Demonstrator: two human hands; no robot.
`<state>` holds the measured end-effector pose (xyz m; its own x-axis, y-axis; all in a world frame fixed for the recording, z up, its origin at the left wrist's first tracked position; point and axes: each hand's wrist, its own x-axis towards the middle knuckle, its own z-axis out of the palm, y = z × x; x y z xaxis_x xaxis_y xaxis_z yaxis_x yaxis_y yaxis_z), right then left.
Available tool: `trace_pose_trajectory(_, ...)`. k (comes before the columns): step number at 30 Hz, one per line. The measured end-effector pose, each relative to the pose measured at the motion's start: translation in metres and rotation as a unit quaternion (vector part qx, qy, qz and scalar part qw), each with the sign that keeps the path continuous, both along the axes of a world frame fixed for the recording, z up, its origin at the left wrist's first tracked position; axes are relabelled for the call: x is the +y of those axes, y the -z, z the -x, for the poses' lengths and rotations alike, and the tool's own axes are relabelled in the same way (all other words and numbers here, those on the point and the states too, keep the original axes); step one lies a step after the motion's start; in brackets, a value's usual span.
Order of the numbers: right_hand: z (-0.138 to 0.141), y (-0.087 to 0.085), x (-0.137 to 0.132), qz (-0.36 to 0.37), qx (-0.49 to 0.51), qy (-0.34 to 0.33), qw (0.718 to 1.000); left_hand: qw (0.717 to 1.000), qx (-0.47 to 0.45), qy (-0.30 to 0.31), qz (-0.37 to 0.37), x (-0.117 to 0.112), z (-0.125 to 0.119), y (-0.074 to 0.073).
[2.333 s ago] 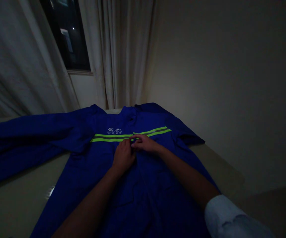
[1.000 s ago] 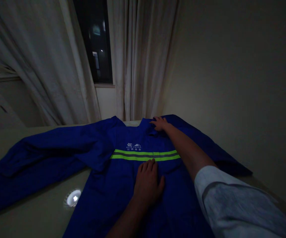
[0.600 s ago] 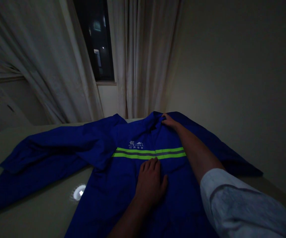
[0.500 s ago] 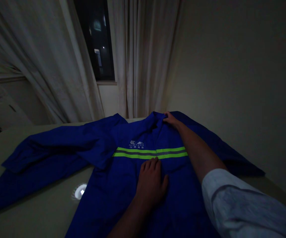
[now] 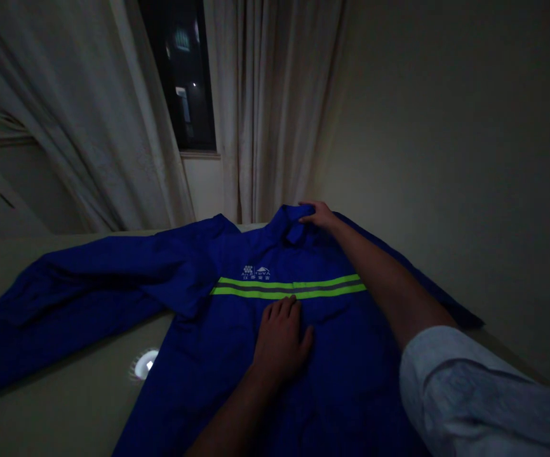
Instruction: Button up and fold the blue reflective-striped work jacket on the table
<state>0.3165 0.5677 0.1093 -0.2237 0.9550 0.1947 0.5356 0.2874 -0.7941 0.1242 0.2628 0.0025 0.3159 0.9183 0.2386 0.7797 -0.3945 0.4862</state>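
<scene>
Blue jacket (image 5: 237, 355) spread front-up on table (image 5: 65, 406). Left hand (image 5: 279, 343) flat, fingers spread, pinning chest below stripe (image 5: 289, 289) so cloth stays put. Right hand (image 5: 319, 217) fingers closed on collar (image 5: 291, 222).

L hand (image 5: 279, 339) flat, palm down; R hand (image 5: 319, 216) outstretched, fingers curled.

Blue work jacket (image 5: 218, 355) with a yellow-green reflective chest band (image 5: 287, 287), spread flat, front up, across the frame's lower centre.
</scene>
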Motion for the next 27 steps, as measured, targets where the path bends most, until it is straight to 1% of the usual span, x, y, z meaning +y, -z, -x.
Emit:
trace_pose_trajectory(2, -0.010, -0.012, -0.026, -0.037, -0.020, -0.117, 0.992, 1.000, -0.004, 0.001, -0.005, 0.001, 0.001, 0.000)
trace_pose_trajectory(3, -0.016, -0.014, -0.044, -0.045, -0.045, -0.179, 0.982, 1.000, -0.008, -0.001, -0.009, 0.002, 0.001, 0.000)
trace_pose_trajectory(4, -0.022, -0.014, -0.063, -0.045, -0.074, -0.230, 0.969, 1.000, -0.010, -0.006, -0.012, 0.003, 0.001, 0.000)
trace_pose_trajectory(5, -0.027, -0.010, -0.082, -0.043, -0.103, -0.263, 0.958, 1.000, -0.011, -0.013, -0.015, 0.003, 0.001, 0.000)
trace_pose_trajectory(6, -0.030, -0.003, -0.102, -0.044, -0.126, -0.274, 0.953, 1.000, -0.009, -0.018, -0.017, 0.004, 0.001, -0.001)
trace_pose_trajectory(7, -0.031, 0.006, -0.120, -0.052, -0.139, -0.263, 0.953, 1.000, -0.005, -0.021, -0.018, 0.004, 0.001, -0.001)
trace_pose_trajectory(8, -0.031, 0.016, -0.136, -0.070, -0.148, -0.234, 0.958, 1.000, 0.001, -0.022, -0.021, 0.004, 0.001, -0.001)
trace_pose_trajectory(10, -0.022, 0.039, -0.160, -0.122, -0.179, -0.153, 0.964, 0.999, 0.013, -0.018, -0.029, 0.005, 0.002, 0.000)
trace_pose_trajectory(11, -0.016, 0.049, -0.169, -0.139, -0.211, -0.122, 0.960, 0.999, 0.018, -0.016, -0.035, 0.005, 0.003, 0.000)
trace_pose_trajectory(13, -0.002, 0.066, -0.180, -0.135, -0.296, -0.104, 0.940, 0.999, 0.022, -0.022, -0.043, 0.006, 0.004, 0.001)
trace_pose_trajectory(15, 0.008, 0.075, -0.185, -0.110, -0.351, -0.098, 0.925, 0.998, 0.028, -0.035, -0.044, 0.007, 0.006, 0.002)
trace_pose_trajectory(17, 0.009, 0.080, -0.187, -0.109, -0.347, -0.043, 0.930, 0.997, 0.040, -0.045, -0.041, 0.006, 0.007, 0.002)
trace_pose_trajectory(19, 0.004, 0.085, -0.190, -0.118, -0.328, 0.018, 0.937, 0.996, 0.056, -0.048, -0.041, 0.005, 0.007, 0.001)
trace_pose_trajectory(22, -0.008, 0.099, -0.193, -0.116, -0.326, 0.047, 0.937, 0.995, 0.086, -0.040, -0.042, 0.007, 0.007, -0.003)
trace_pose_trajectory(24, -0.012, 0.109, -0.195, -0.125, -0.319, 0.065, 0.937, 0.993, 0.105, -0.034, -0.040, 0.017, 0.010, -0.010)
trace_pose_trajectory(27, -0.012, 0.119, -0.194, -0.150, -0.275, 0.103, 0.944, 0.990, 0.116, -0.061, -0.060, 0.049, 0.023, -0.024)
